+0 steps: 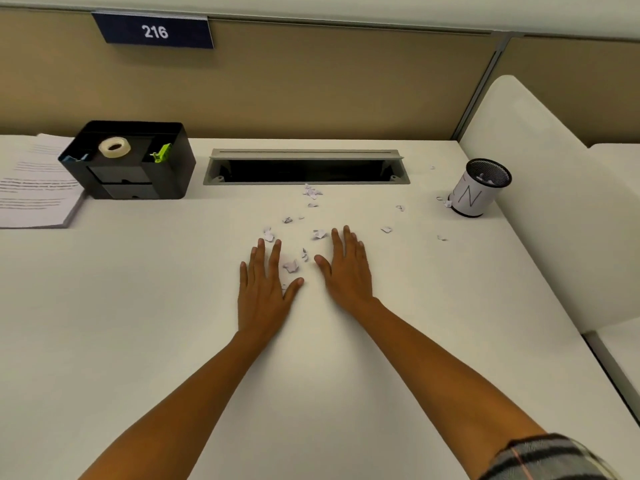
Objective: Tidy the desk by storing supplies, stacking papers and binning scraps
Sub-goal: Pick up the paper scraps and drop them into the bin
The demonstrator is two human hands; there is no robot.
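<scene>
On the white cubicle surface (138, 306), the left hand (265, 282) and right hand (346, 268) lie flat, fingers straight and holding nothing, either side of torn paper scraps (291, 266) well apart from the mesh bin (479, 188), so a hasty sweep could flick bits into the open cable slot (308, 168).

Plate: white "216" on the dark blue plate (152, 30), far left on the partition (311, 81).
Cup: black "N" on the mesh cup (489, 172), right.
Papers (34, 188): print blurred, unreadable.
</scene>
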